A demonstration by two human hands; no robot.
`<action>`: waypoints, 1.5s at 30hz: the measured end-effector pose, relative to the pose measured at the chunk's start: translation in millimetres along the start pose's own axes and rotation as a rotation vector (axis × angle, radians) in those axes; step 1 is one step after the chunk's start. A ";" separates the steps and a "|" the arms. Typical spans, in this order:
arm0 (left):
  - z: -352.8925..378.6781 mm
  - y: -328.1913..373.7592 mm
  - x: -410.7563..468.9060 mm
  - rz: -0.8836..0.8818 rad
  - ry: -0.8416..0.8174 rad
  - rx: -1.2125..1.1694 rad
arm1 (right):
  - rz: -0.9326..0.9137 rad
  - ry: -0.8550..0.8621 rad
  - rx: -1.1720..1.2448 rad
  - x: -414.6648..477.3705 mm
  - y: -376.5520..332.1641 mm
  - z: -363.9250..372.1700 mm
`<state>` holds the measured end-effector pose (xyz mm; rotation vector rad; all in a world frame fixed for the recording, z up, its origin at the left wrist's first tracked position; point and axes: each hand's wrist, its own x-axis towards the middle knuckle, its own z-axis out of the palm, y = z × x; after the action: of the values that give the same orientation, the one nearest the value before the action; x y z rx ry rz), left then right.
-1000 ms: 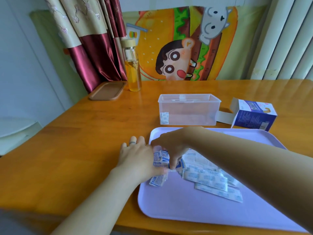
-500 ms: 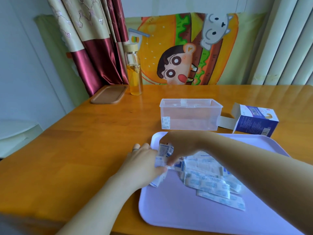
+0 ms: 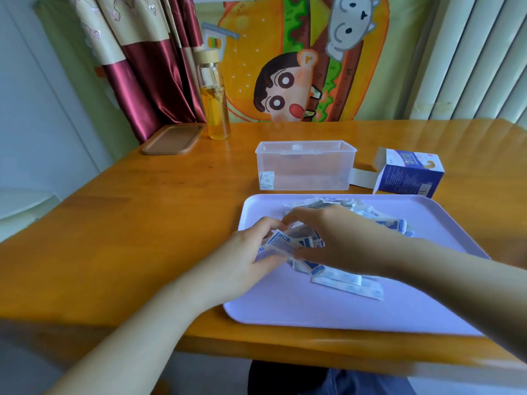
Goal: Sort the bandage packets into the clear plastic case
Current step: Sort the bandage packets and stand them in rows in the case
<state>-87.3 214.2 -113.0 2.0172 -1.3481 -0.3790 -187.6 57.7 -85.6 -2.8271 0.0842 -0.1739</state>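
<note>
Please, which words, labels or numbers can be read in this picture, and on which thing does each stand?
bandage packets: blue characters, too blurred to read.
blue box: white print, too small to read.
small packet in the clear plastic case: print unreadable.
Nothing can be quoted.

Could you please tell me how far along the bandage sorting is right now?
Barely started: one packet stands at the clear case's left end. The left hand and right hand grip a small stack over the tray. The loose pile is left.
</note>
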 end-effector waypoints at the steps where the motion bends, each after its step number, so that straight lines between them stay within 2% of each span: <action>1: 3.9 0.7 -3.7 -0.007 -0.019 0.032 | -0.004 0.012 -0.012 -5.3 -0.4 3.0; 5: 12.9 3.1 -13.9 -0.028 -0.020 0.290 | 0.029 -0.003 -0.081 -21.0 -4.2 19.5; 8: 12.5 1.5 -17.1 -0.102 0.003 0.377 | 0.046 -0.061 -0.184 -25.7 -6.7 29.3; 12: 12.0 -1.7 -18.7 -0.149 0.003 0.334 | 0.021 -0.060 -0.305 -26.6 -8.1 32.0; 17: 20.7 -1.5 -24.9 -0.060 -0.047 0.259 | -0.080 -0.006 -0.430 -31.5 -10.8 38.2; 23: 28.3 -3.9 -26.9 -0.049 -0.058 0.198 | -0.168 -0.072 -0.525 -35.1 -13.0 46.6; 27: 35.9 -4.0 -26.3 0.029 -0.090 0.123 | -0.136 -0.103 -0.498 -27.0 -13.6 53.6; 30: 32.5 -2.4 -22.2 0.002 -0.098 0.077 | -0.059 -0.129 -0.326 -19.2 -11.3 47.9; 32: 24.9 -2.1 -16.9 -0.062 0.037 -0.088 | -0.006 -0.094 -0.083 -16.3 -10.0 36.6; 33: 20.8 -1.8 -12.9 -0.112 0.140 -0.260 | 0.023 -0.043 0.069 -14.6 -9.4 30.0; 35: 12.9 2.5 -0.9 -0.218 0.272 -0.791 | 0.064 0.079 0.350 -9.5 -8.6 17.7; 37: 13.1 16.8 9.6 -0.244 0.260 -1.204 | 0.047 0.149 0.483 -3.7 -10.5 12.1; 40: 18.2 40.6 21.3 -0.295 0.239 -1.419 | 0.034 0.152 0.539 0.8 -12.7 10.6; 43: 18.4 41.7 34.4 -0.319 0.297 -1.544 | 0.030 0.099 0.596 -1.2 -1.8 -10.3; 45: 14.1 38.2 42.6 -0.357 0.341 -1.602 | 0.101 0.222 0.511 -0.4 18.9 -31.7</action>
<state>-104.0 161.6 -92.4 0.8115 -0.1467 -0.8500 -192.8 30.3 -61.4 -2.2815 0.1999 -0.4209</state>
